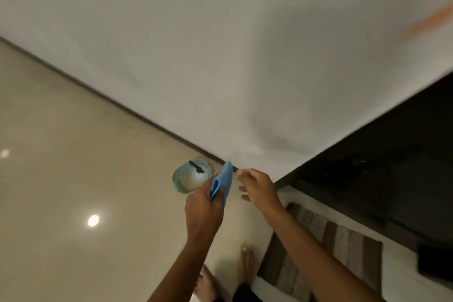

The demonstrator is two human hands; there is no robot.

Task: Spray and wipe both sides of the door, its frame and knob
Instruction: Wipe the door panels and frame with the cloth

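Feet: two bare feet (pixel 247 261) are standing on the glossy beige tile floor (pixel 73 179), at the bottom edge.
Mat: a brown-and-cream striped mat (pixel 326 247) is lying just right of the feet, before the dark opening (pixel 392 154).
Left hand: the left hand (pixel 202 213) is gripping a folded blue cloth (pixel 224 182), fingers curled round its lower end.
Right hand: the right hand (pixel 258 186) is reaching forward beside the cloth, fingers loosely bent and holding nothing; the hands are close but apart.
Spray bottle: a clear spray bottle (pixel 192 175) with a black nozzle is standing on the floor just beyond the left hand.
Door: the white door (pixel 220 56) is filling the upper view, its bottom edge running just past the bottle and cloth.
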